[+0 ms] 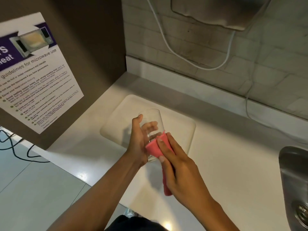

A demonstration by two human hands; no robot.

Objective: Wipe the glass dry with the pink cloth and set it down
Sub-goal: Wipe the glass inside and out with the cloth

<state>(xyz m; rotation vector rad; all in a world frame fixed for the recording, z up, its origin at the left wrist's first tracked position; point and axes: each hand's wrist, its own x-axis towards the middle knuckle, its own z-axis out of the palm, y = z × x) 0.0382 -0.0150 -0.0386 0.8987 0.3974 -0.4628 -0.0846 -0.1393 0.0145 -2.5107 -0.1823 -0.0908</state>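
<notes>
- The left hand [139, 142] gripped a clear glass [152, 129], tilted, rim toward 11 o'clock.
- The right hand [179, 164] pressed the pink cloth [154, 148] against the glass's base end.
- Both hovered over a white drainer tray [116, 117]; a steel sink [293, 180] lay at 3 o'clock.

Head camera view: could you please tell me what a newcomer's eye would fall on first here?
First, the clear drinking glass at centre, tilted and gripped by the left hand above a pale rectangular mat on the white counter. The right hand presses a pink cloth against its lower part. Next, the microwave-use poster on the brown panel at left, and the steel sink at the right edge.
</notes>
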